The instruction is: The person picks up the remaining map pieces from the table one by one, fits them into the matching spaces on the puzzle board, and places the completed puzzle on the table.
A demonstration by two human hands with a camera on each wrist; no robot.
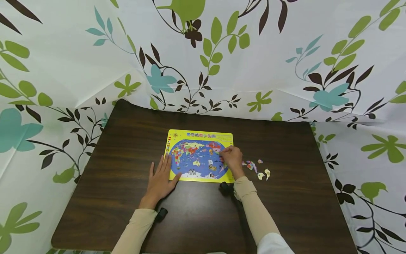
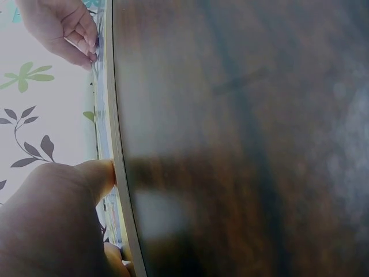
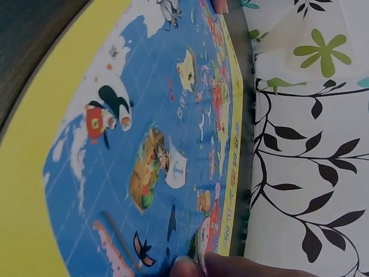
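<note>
A world-map puzzle board (image 1: 203,178) with a yellow border and blue oceans lies on the dark table. My left hand (image 1: 160,181) rests with straight, spread fingers on its left edge, the thumb along the lower left border; in the left wrist view, that hand (image 2: 52,213) overlaps the board's edge (image 2: 122,173). Over the right side of the map, my right hand (image 1: 232,158) pinches a small puzzle piece (image 3: 201,245) between thumb and fingertip. The piece is seen nearly edge-on, close over the board, and its shape is partly hidden by the fingers.
Several loose puzzle pieces (image 1: 252,166) lie on the wood table (image 1: 196,218) just right of the board. Black wrist cameras (image 1: 161,214) sit on both wrists. Behind the table hangs a white leaf-patterned cloth (image 1: 266,70).
</note>
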